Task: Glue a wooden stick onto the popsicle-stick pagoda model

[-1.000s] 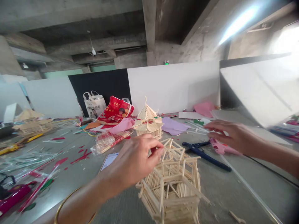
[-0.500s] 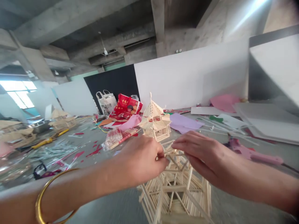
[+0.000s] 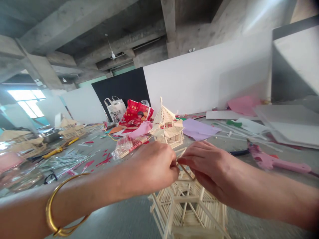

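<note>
Both hands, left (image 3: pixel 152 166) and right (image 3: pixel 204 164), pinch a thin wooden stick (image 3: pixel 185 171) atop the half-built pale stick-frame pavilion (image 3: pixel 189 205) on the grey bench (image 3: pixel 129 222); its roof looks unfinished

Ahead of you a finished stick pavilion (image 3: pixel 165 127) stands on the grey table (image 3: pixel 129 219), a red bag (image 3: pixel 134 114) behind it. Your right side has a pink glue gun (image 3: pixel 271 162); lilac paper (image 3: pixel 196 129) lies nearer the wall.

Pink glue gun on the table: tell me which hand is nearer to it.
Right. The right hand is at the stick model's top, left of the pink glue gun; the left hand sits farther left still.
</note>
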Available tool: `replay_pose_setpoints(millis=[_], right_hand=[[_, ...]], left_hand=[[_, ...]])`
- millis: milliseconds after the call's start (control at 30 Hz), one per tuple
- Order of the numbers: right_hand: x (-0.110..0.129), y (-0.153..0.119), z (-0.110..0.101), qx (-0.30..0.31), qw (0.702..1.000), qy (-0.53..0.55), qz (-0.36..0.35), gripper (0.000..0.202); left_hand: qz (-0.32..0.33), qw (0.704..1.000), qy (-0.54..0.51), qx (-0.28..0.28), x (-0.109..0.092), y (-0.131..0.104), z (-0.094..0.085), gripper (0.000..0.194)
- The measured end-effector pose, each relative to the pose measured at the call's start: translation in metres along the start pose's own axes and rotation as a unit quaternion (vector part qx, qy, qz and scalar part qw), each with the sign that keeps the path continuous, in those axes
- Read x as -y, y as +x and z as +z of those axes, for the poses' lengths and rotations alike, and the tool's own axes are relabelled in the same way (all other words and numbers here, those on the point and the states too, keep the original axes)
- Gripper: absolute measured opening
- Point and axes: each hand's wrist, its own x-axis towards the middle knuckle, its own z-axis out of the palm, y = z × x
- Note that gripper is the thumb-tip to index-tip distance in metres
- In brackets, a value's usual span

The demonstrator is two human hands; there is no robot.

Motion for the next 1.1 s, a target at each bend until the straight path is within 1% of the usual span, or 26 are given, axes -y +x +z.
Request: replay_pose_setpoints(millis=[200,333,500,700,833,1000,1100], right_hand=[[0.0012,-0.0003,-0.0005,-0.004,1.000,-0.006,0.003,0.018],[0.0010,-0.0006,-0.0006,-0.006,1.000,0.001,0.001,0.018],[-0.0019,-0.0029,0.0031,-0.008,1.000,0.002,-0.005,0.018],[-0.0010,-0.0027,0.0038,0.010,1.000,-0.008,-0.005,0.020],[0.0009,-0.0017,0.0018,0.010,1.000,-0.027,-0.002,0.019],[0.0002,-0.0005,0.0041,0.035,0.998,-0.045,-0.009,0.019],[0.0030,0.0035,0.0003,0.030,0.997,-0.071,-0.016,0.019]], left_hand=[[0.038,0.999,-0.001,0.004,0.0074,0.0006,0.0016,0.025],[0.033,0.999,-0.003,0.020,0.0060,0.0011,-0.0011,0.026],[0.038,0.999,0.002,0.015,0.0038,0.0013,-0.0025,0.025],[0.040,0.999,0.010,0.020,0.0034,0.0018,-0.0018,0.024],[0.040,0.999,0.018,0.017,0.0034,0.0020,-0.0029,0.024],[0.048,0.999,0.007,0.023,0.0056,0.0041,-0.0012,0.023],[0.055,0.998,0.005,0.014,0.0039,0.0058,-0.0069,0.023]])
